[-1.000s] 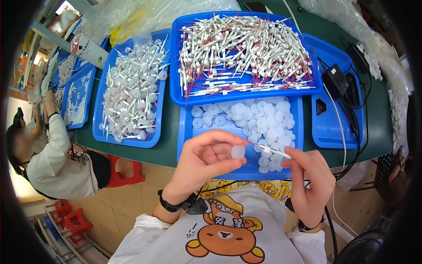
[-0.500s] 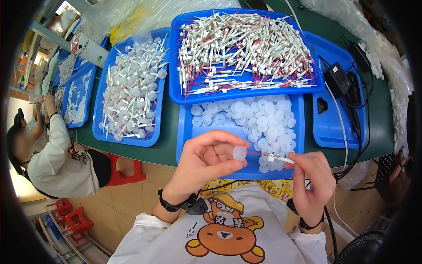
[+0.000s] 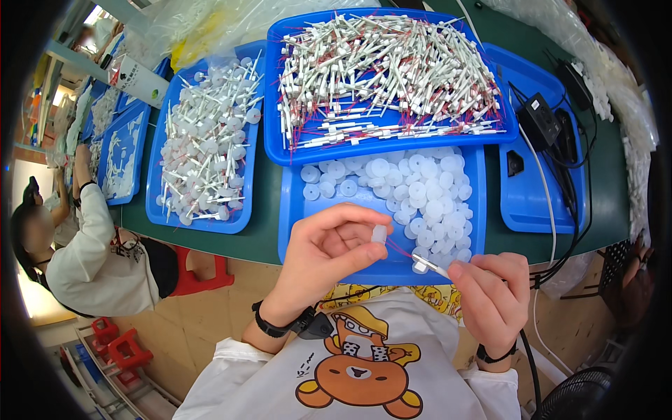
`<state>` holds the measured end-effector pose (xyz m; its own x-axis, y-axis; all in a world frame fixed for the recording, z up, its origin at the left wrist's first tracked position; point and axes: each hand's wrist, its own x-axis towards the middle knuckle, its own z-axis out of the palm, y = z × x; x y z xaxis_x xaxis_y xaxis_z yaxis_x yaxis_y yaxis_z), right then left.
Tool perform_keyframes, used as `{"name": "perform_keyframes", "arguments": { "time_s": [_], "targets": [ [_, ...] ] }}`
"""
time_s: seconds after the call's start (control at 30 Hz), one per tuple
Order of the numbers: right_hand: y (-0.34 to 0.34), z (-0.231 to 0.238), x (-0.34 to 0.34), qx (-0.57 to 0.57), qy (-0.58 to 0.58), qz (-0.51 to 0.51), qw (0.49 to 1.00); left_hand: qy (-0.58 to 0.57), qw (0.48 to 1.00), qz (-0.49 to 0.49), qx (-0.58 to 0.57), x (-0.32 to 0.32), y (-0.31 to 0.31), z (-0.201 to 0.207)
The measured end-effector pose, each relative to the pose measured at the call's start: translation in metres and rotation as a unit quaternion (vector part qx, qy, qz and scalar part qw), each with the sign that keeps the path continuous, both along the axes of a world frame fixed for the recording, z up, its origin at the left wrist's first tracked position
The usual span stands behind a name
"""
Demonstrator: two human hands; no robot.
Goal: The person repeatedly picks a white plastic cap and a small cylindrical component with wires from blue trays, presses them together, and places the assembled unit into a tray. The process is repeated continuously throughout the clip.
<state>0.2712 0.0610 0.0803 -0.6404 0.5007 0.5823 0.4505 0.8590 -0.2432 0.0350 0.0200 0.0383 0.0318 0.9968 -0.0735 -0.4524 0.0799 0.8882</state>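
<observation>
Between the thumb and fingers of my left hand (image 3: 325, 246) I pinch a translucent white plastic disc (image 3: 379, 234), now seen nearly edge-on. My right hand (image 3: 493, 294) grips the tail of a thin white rod (image 3: 429, 266) with a metal section and a small white block near its other end. Thin red wires (image 3: 397, 248) run from that end of the rod to the disc. Both hands are held over the near part of a blue tray (image 3: 294, 217) where many loose translucent discs (image 3: 427, 192) lie in a heap.
A blue tray (image 3: 274, 143) heaped with red-wired white rods overlaps the disc tray's far side. Leftward, another blue tray (image 3: 155, 203) holds rods with discs on. Right, a blue tray (image 3: 532, 217) carries black adapters (image 3: 540, 119) and cables. A co-worker (image 3: 98, 266) sits far left.
The right hand has moved slightly down and tilted the rod. The disc has turned from face-on to nearly edge-on, and the red wires now slant downward from it.
</observation>
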Motion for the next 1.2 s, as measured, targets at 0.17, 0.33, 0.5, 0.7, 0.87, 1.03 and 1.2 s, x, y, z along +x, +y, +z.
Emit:
{"name": "perform_keyframes", "arguments": {
  "time_s": [0.17,0.33,0.5,0.7,0.87,1.03,1.2],
  "targets": [
    [-0.002,0.001,0.001,0.011,-0.012,-0.005,1.000,-0.010,1.000,-0.004,-0.015,0.001,-0.001,0.001],
    [-0.005,0.002,0.001,0.006,-0.027,-0.009,1.000,0.012,0.998,0.018,-0.054,0.007,0.001,0.005],
    [-0.006,-0.001,0.005,0.017,-0.040,-0.009,0.999,0.027,0.996,0.024,-0.080,0.012,0.001,0.004],
    [-0.006,-0.001,0.006,0.030,-0.034,-0.004,0.999,0.035,0.997,0.008,-0.066,0.011,0.000,0.001],
    [-0.007,-0.001,0.006,0.031,-0.025,-0.002,0.999,0.043,0.998,-0.012,-0.050,0.010,0.001,-0.002],
    [-0.008,0.000,0.007,0.021,-0.022,0.004,1.000,0.036,0.998,-0.026,-0.051,0.009,0.002,-0.003],
    [-0.009,-0.005,0.005,0.019,0.001,-0.009,1.000,0.034,0.997,-0.038,-0.061,0.007,0.003,-0.003]
  ]
}}
